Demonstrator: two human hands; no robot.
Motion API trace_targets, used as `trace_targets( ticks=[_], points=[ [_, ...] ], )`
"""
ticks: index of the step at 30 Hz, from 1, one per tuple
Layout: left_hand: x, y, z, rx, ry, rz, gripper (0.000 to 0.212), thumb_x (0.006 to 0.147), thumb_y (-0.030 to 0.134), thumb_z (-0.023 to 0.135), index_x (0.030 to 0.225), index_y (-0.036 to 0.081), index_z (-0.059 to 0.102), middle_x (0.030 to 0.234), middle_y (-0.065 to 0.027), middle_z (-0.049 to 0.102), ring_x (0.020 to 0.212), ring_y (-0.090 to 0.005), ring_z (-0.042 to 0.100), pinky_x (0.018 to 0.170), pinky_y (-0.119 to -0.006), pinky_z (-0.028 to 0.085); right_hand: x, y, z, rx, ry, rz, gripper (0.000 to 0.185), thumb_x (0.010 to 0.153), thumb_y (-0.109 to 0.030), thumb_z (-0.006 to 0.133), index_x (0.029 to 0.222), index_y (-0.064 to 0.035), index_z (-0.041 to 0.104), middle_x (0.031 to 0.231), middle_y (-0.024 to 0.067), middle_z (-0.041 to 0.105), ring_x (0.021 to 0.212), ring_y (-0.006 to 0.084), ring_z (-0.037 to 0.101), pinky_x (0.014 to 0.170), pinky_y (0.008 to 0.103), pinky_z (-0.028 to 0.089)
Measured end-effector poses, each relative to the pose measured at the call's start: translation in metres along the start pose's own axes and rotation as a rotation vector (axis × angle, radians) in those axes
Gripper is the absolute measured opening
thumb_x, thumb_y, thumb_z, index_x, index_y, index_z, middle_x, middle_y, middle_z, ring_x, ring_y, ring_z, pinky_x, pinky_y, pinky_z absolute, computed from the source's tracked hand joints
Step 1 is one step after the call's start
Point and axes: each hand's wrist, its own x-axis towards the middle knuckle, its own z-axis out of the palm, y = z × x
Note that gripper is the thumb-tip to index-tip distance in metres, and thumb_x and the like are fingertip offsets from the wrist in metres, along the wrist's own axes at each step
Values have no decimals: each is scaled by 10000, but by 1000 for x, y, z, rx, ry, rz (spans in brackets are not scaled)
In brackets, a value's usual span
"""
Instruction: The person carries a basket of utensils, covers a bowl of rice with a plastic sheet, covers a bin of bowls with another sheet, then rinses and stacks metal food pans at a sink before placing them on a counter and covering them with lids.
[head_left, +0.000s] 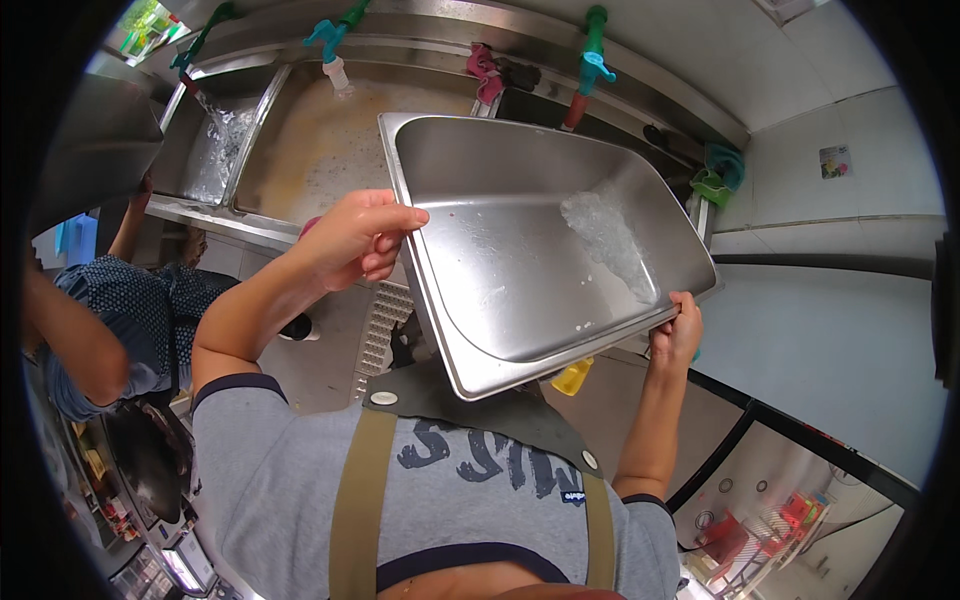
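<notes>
A deep rectangular stainless steel pan (510, 262) is held up in front of my chest, tilted down to the right. My left hand (367, 236) grips its left rim, thumb on top and fingers beneath. At the lower right corner, my right hand (679, 330) has hold of the rim. A patch of clear water with small bubbles (607, 240) lies inside against the right end, and droplets dot the pan's floor. Behind the pan is a steel sink basin (315, 142) holding cloudy brownish water.
Water runs from a tap (191, 86) into the left basin (217, 150). Two more taps, one left of centre (330, 45) and one at right (592, 67), hang over the sinks. Cloths (486, 73) lie on the ledge. Another person (112, 322) stands close at my left.
</notes>
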Motion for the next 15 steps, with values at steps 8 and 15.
trace_targets(
  ticks=[8, 15],
  points=[
    [73, -10, -15, -51, 21, -30, 126, 739, 119, 543, 660, 70, 458, 457, 44, 312, 347, -61, 319, 354, -229, 253, 19, -8, 33, -130, 145, -121, 254, 635, -4, 563, 606, -94, 328, 505, 5, 379, 345, 84, 309, 298, 209, 223],
    [73, -10, -14, -89, -23, -54, 137, 747, 125, 537, 649, 76, 455, 467, 44, 327, 355, -59, 315, 367, -225, 251, 44, -6, 33, -148, 76, -13, 189, 649, 25, 551, 620, -75, 393, 535, -3, 390, 377, 70, 324, 311, 194, 233]
  ],
)
